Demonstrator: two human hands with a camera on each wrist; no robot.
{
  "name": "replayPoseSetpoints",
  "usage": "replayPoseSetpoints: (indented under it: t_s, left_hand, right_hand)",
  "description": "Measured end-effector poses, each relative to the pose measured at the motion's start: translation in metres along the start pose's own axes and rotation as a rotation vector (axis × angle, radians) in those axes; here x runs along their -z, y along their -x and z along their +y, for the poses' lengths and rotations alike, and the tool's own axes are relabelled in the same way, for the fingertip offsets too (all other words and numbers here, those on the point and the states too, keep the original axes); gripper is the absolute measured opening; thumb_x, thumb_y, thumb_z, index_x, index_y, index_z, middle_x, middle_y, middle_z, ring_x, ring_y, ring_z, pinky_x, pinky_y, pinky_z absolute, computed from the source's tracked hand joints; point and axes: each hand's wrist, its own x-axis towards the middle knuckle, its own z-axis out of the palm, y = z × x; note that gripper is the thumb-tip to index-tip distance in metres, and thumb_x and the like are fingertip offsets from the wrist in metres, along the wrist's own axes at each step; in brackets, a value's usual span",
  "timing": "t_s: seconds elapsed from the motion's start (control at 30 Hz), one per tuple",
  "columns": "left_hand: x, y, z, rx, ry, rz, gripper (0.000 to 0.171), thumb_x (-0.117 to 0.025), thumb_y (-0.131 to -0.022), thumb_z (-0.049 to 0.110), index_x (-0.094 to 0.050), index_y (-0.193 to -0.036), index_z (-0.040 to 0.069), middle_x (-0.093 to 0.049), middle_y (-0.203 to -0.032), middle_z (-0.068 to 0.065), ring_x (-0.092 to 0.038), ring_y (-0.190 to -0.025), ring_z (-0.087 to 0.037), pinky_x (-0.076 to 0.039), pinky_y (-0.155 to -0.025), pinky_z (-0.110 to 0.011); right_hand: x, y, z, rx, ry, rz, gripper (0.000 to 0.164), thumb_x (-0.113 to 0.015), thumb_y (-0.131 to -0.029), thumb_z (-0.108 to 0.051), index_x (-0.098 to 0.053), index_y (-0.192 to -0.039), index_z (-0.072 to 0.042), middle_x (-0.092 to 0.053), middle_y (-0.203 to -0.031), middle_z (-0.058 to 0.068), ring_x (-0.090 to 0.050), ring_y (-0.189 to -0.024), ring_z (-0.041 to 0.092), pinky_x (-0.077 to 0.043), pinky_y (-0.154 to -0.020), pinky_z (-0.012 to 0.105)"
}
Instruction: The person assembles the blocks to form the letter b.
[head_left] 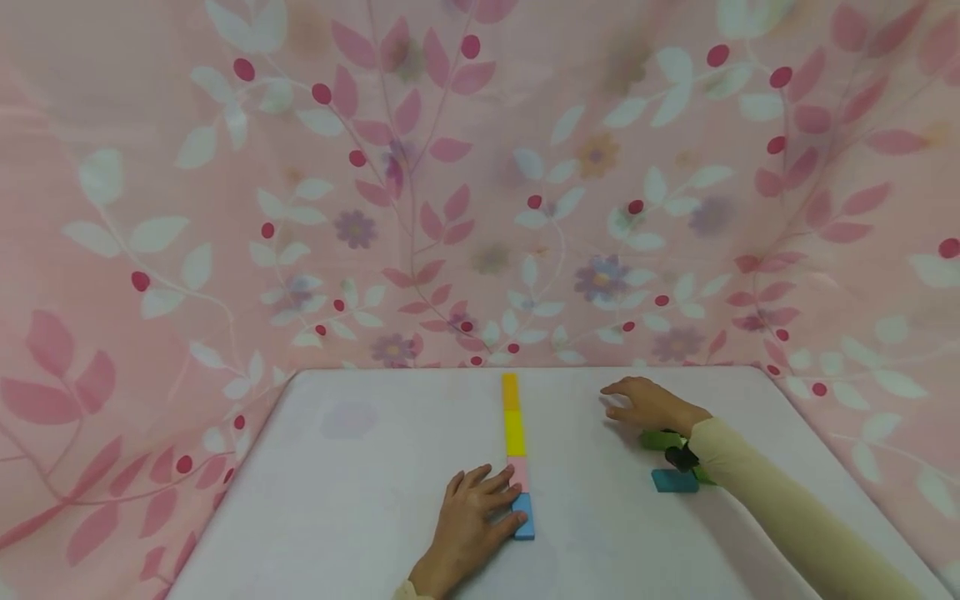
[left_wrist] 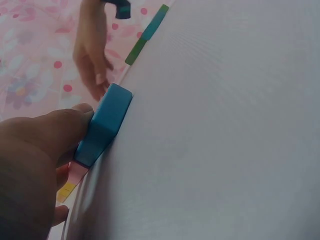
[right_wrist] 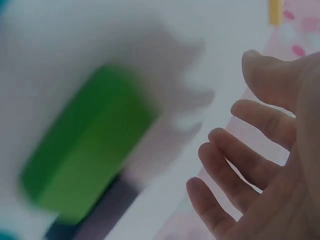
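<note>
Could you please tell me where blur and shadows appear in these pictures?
Right wrist view: the green block is blurred, while a finger-shaped shadow falls on the white table; left wrist view: the blue block looks crisper; head view: a soft shadow lies by the right sleeve.

You had free room on the bench [head_left: 585, 500] between the row of blocks [head_left: 514, 433] and your right hand [head_left: 651, 404]; your left hand [head_left: 472, 521] blocked the row's near left side.

wht table [head_left: 337, 500] | pink floral cloth [head_left: 480, 108] behind & both sides, w/ leaf + berry print
</note>
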Motion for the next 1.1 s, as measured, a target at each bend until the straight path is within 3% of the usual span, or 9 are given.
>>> replayPoseSetpoints:
  t_s: [0.2,0.43,0.7,0.93,1.1]
  left_hand:
    - [0.000,-0.001,0.001,0.006,0.011,0.002,0.040,-0.083,-0.090,0.039,-0.080,-0.125,0.020,-0.069,-0.144,0.002,-0.060,-0.136,-0.036,-0.040,-0.110,-0.073]
    - [-0.001,-0.001,-0.001,0.028,0.031,-0.014,0.040,-0.083,-0.091,0.039,-0.080,-0.126,0.019,-0.068,-0.145,0.003,-0.059,-0.138,-0.036,-0.038,-0.112,-0.075]
    - [-0.003,-0.001,-0.001,0.021,0.032,-0.004,0.040,-0.083,-0.090,0.039,-0.080,-0.125,0.020,-0.069,-0.145,0.003,-0.060,-0.137,-0.036,-0.039,-0.111,-0.075]
    - [-0.003,0.000,-0.001,0.024,0.030,-0.014,0.040,-0.082,-0.091,0.041,-0.080,-0.125,0.020,-0.069,-0.145,0.002,-0.060,-0.136,-0.036,-0.039,-0.110,-0.075]
    - [-0.003,-0.001,-0.002,0.012,0.023,-0.008,0.040,-0.082,-0.092,0.042,-0.080,-0.126,0.021,-0.069,-0.144,0.003,-0.060,-0.136,-0.036,-0.040,-0.109,-0.075]
  right_hand:
    - [0.001,0.034,0.029,-0.036,0.027,0.076,0.048,-0.076,-0.099,-0.028,-0.069,-0.135,0.002,-0.067,-0.134,0.027,-0.057,-0.126,0.052,-0.048,-0.106,0.069]
    - [-0.003,0.059,0.051,0.003,0.022,0.151,0.044,-0.081,-0.094,-0.027,-0.073,-0.127,0.002,-0.070,-0.120,0.020,-0.065,-0.110,0.041,-0.056,-0.096,0.062]
    - [-0.010,0.082,0.048,0.034,0.012,0.246,0.032,-0.084,-0.089,-0.029,-0.080,-0.115,-0.012,-0.073,-0.113,0.005,-0.064,-0.107,0.031,-0.054,-0.093,0.059]
    - [-0.018,0.090,0.045,-0.001,0.026,0.233,0.017,-0.087,-0.089,-0.029,-0.082,-0.103,-0.023,-0.072,-0.111,-0.002,-0.062,-0.102,0.021,-0.057,-0.089,0.048]
    - [-0.022,0.090,0.042,-0.008,0.095,0.272,0.017,-0.087,-0.088,-0.037,-0.082,-0.098,-0.024,-0.070,-0.111,0.003,-0.062,-0.101,0.024,-0.058,-0.087,0.052]
